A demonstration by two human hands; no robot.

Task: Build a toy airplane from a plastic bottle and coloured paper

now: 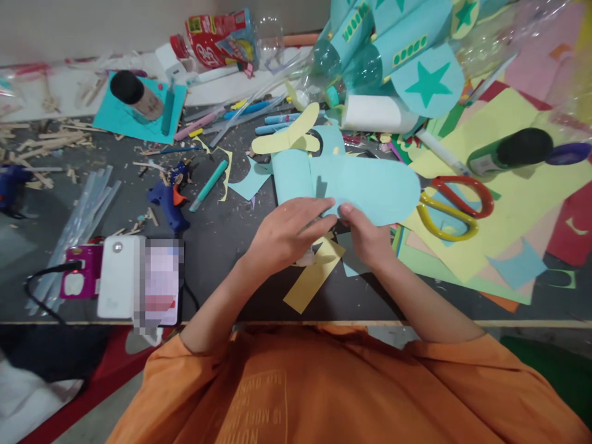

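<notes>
A light blue paper cut-out (356,185) with a rounded right end lies on the dark table in front of me. My left hand (287,233) presses its fingers on the near edge of the paper, thumb and fingers pinched together. My right hand (367,237) pinches the same edge just to the right. A yellow paper strip (314,277) lies under my hands. A yellow propeller-shaped cut-out (289,135) rests just beyond the blue paper.
Red and yellow scissors (451,206) lie right of the paper on sheets of coloured paper (509,203). A blue glue gun (169,197) and clear glue sticks (81,225) lie at left. A power bank (118,277) and phone sit near the front edge. Bottle crafts (393,49) stand behind.
</notes>
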